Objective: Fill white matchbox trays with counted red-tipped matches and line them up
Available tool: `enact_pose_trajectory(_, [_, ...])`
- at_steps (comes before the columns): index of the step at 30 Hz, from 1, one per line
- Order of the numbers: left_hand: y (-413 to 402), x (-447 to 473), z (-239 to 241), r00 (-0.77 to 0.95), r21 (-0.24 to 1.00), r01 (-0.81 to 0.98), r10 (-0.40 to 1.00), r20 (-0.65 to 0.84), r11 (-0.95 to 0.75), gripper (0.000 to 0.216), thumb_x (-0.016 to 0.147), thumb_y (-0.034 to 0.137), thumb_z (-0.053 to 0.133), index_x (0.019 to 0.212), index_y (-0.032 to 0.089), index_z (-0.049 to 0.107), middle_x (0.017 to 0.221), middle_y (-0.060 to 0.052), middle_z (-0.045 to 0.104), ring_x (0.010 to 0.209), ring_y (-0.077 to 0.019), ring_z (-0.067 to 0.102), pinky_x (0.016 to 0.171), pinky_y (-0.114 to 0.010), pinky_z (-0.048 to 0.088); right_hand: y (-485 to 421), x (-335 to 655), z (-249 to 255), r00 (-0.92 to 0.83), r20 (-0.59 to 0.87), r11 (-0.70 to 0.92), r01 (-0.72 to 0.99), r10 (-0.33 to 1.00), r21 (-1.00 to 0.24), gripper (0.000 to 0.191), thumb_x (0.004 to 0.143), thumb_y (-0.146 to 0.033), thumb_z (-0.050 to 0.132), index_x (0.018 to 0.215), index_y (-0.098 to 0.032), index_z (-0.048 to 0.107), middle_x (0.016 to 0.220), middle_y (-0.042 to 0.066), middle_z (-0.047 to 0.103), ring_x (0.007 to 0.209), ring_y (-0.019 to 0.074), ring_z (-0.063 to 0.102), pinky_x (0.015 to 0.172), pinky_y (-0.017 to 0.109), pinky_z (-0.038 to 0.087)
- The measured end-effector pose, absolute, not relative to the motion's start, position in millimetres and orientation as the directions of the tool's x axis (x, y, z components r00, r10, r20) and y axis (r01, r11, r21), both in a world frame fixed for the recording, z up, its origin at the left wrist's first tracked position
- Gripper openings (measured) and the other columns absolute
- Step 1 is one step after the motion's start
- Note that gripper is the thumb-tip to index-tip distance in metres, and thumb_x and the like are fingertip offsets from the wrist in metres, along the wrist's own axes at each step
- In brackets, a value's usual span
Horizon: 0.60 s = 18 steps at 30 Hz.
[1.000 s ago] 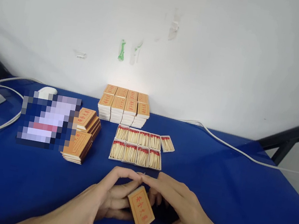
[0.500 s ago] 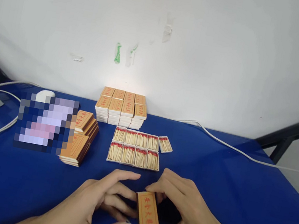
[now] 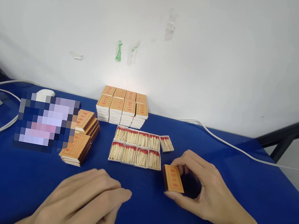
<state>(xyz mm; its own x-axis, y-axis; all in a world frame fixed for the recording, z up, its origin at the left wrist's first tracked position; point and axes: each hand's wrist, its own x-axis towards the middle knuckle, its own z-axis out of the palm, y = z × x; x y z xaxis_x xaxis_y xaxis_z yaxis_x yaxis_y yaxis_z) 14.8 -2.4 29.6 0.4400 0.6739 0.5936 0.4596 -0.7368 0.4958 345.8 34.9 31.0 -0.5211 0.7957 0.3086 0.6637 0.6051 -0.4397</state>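
My right hand [image 3: 202, 189] grips an orange matchbox [image 3: 173, 179] with red lettering between thumb and fingers. That box is tilted, just right of the front row of matchbox trays. My left hand [image 3: 89, 204] is in the near middle, its fingers bent and pressed together, with nothing showing in them; its palm side is hidden. Ahead of both hands, white matchbox trays [image 3: 129, 154] full of red-tipped matches lie in two rows. One tray [image 3: 166, 144] at the back row's right end sits slightly turned.
Closed matchboxes [image 3: 129, 107] are stacked by the wall. On the left stand piles of orange matchbox sleeves [image 3: 79, 145] beside a blurred patch [image 3: 46, 122]. A white mouse [image 3: 45, 95] and white cables [image 3: 235, 152] rest on the blue table [image 3: 244, 182].
My right hand has carried the matchbox away from my left hand, rightward and farther off, next to the trays. The left hand has turned palm down and its spread fingers have drawn together.
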Motion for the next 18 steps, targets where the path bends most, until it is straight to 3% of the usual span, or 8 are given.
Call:
enact_pose_trajectory(3, [2,17,35,0.391,0.378,0.547,0.627,0.674,-0.747,0.012,0.105,0.037,0.078,0.114,0.029,0.08,0.095,-0.001,0.083,0.087,-0.0188,0.085,0.073,-0.023,0.072,38,354,33,-0.506,0.282,0.579,0.708,0.815,-0.405,0.033,0.1,-0.048,0.084,0.121,-0.027,0.069,0.097,0.003,0.068,0.082,0.0203,0.066,0.07,0.036,0.056])
enact_pose_trajectory(7, [9,9,46,0.337,0.297,0.624,0.591,0.733,-0.723,0.012,0.105,0.041,0.079,0.11,0.031,0.082,0.098,-0.001,0.083,0.093,-0.0213,0.086,0.076,-0.027,0.075,40,363,35,-0.463,0.224,0.514,0.776,0.858,-0.365,0.033,0.102,-0.053,0.082,0.122,-0.029,0.072,0.103,0.005,0.071,0.086,0.0223,0.068,0.073,0.038,0.059])
enact_pose_trajectory(10, [10,-2,54,0.27,0.286,0.685,0.598,0.755,-0.67,0.007,0.106,0.036,0.077,0.11,0.032,0.081,0.103,-0.001,0.083,0.097,-0.0223,0.086,0.084,-0.033,0.076,40,365,32,-0.44,0.184,0.477,0.803,0.879,-0.357,0.034,0.101,-0.057,0.081,0.118,-0.029,0.073,0.105,0.005,0.072,0.088,0.023,0.069,0.075,0.04,0.059])
enact_pose_trajectory(14, [15,-10,60,0.183,0.299,0.766,0.639,0.747,-0.569,0.02,0.108,0.019,0.071,0.12,0.032,0.078,0.123,0.0,0.079,0.111,-0.0215,0.08,0.11,-0.045,0.068,40,362,30,-0.425,0.149,0.449,0.814,0.893,-0.368,0.036,0.1,-0.058,0.082,0.12,-0.029,0.073,0.107,0.005,0.074,0.087,0.0232,0.07,0.074,0.039,0.059])
enact_pose_trajectory(18, [32,-16,63,0.16,0.228,0.775,0.532,0.831,-0.589,0.021,0.101,0.016,0.079,0.12,0.026,0.079,0.126,-0.001,0.079,0.113,-0.0245,0.08,0.102,-0.047,0.066,40,360,31,-0.423,0.134,0.441,0.813,0.896,-0.38,0.037,0.099,-0.059,0.083,0.12,-0.03,0.073,0.108,0.005,0.074,0.088,0.0232,0.071,0.075,0.04,0.06])
